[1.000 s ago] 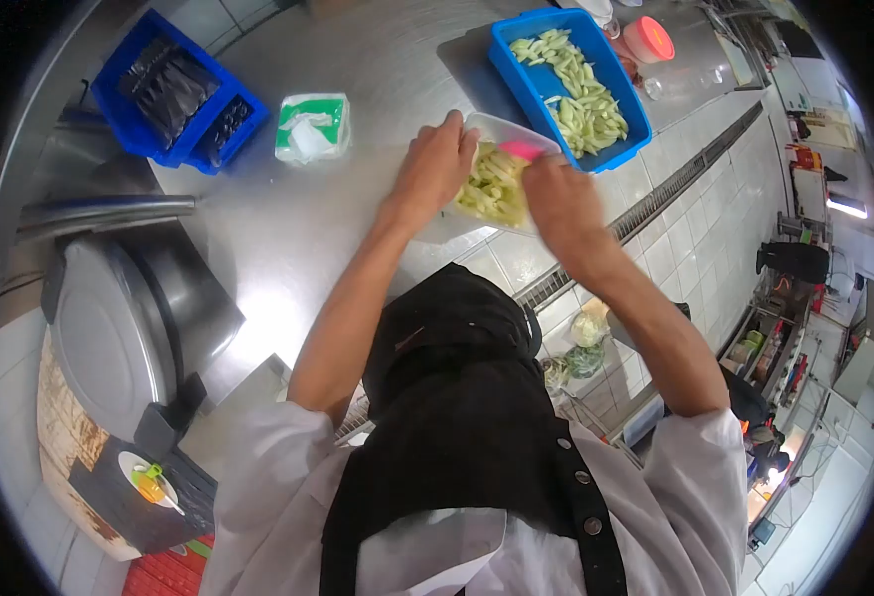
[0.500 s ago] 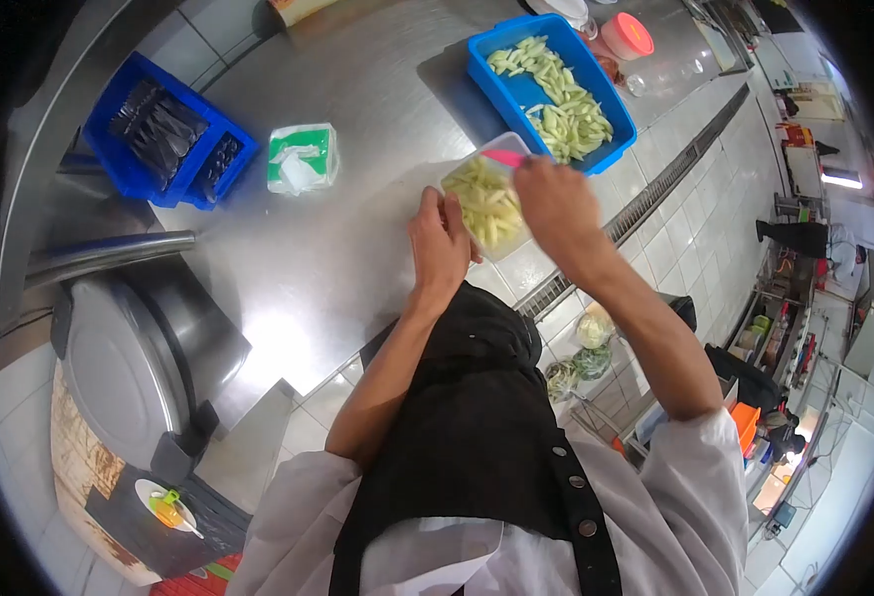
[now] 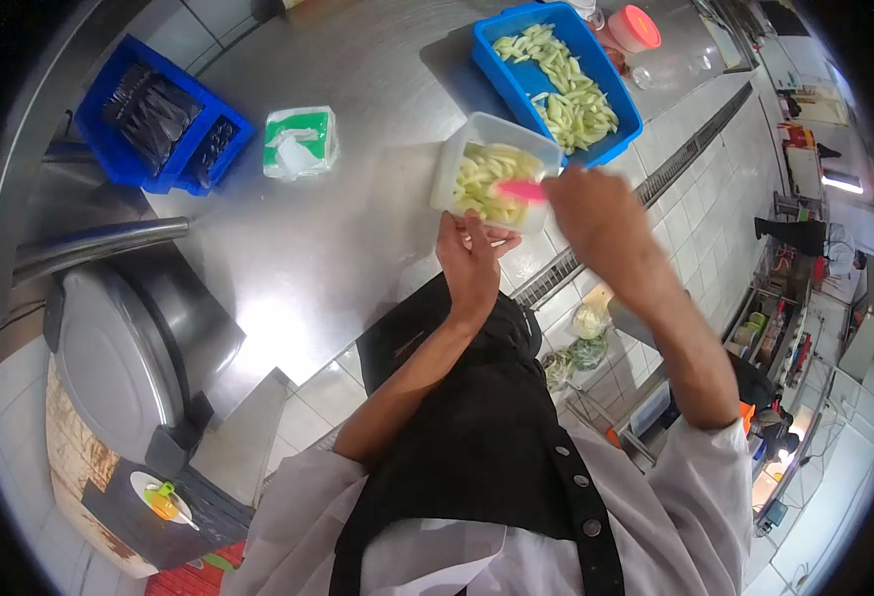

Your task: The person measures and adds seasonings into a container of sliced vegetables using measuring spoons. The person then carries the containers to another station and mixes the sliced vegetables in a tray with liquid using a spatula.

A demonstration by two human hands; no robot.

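In front of my body is a white plastic container [image 3: 446, 169] with pale green cut vegetable pieces [image 3: 496, 171] inside. My left hand [image 3: 472, 263] grips its near edge, thumb at the rim and fingers partly hidden below. My right hand [image 3: 596, 219] is closed around the handle of a pink spatula [image 3: 522, 190], whose head is over the pieces in the container; motion blur hides its exact shape. Just beyond the container stands a blue tub [image 3: 524, 74], holding more of these pale green pieces.
A tissue pack [image 3: 299, 142] and a blue cutlery bin [image 3: 109, 149] lie to the left on the steel counter [image 3: 357, 119]. A tub with a pink lid [image 3: 635, 28] stands at the far right. A floor drain [image 3: 690, 149] runs beside the counter.
The container has turned and shifted slightly away from my body, and my left hand has moved right along it. My right hand has moved right and down, bringing the pink spatula lower over the pieces.
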